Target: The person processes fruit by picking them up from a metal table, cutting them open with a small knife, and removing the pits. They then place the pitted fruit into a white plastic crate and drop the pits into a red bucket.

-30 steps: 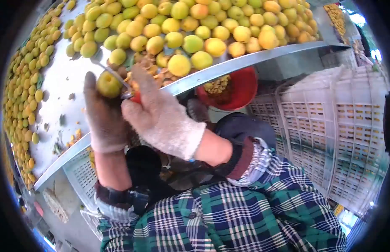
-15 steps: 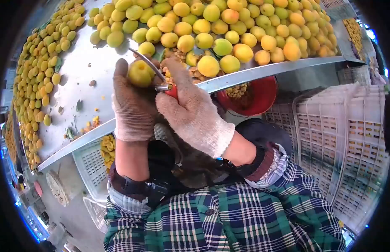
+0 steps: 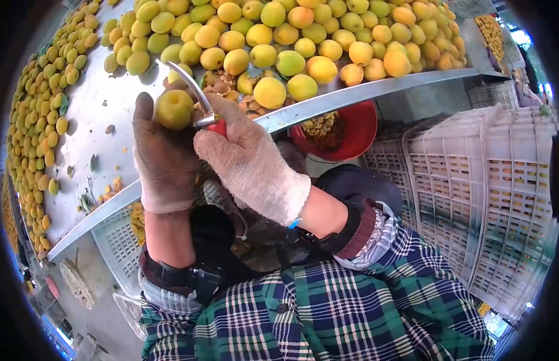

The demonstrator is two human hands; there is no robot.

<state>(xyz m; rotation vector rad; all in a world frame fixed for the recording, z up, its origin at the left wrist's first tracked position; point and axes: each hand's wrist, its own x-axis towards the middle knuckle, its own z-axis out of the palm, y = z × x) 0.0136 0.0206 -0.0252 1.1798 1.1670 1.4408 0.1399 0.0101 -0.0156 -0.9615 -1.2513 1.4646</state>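
In a brown-stained work glove, my left hand (image 3: 164,157) is closed around a yellow-green apricot (image 3: 174,109), whose upper side faces me. My right hand (image 3: 249,157), in a similar glove, grips the red handle of a curved knife (image 3: 192,84). The silver blade arcs up and left past the right side of the apricot, with its tip above the fruit. Both hands are close together over the near edge of the metal table (image 3: 102,129). Apricot scraps (image 3: 222,81) lie on the table just beyond my right hand.
A large heap of apricots (image 3: 327,36) covers the table's far side, and another pile (image 3: 41,132) lines its left. Below the edge are a red bucket (image 3: 362,135) with cut pieces and a white crate (image 3: 118,240). Plastic crates (image 3: 454,198) stand at my right.
The view has shifted, so the table and both hands appear further left. The same apricot and knife remain in my hands, and the blade now stands more upright beside the fruit.
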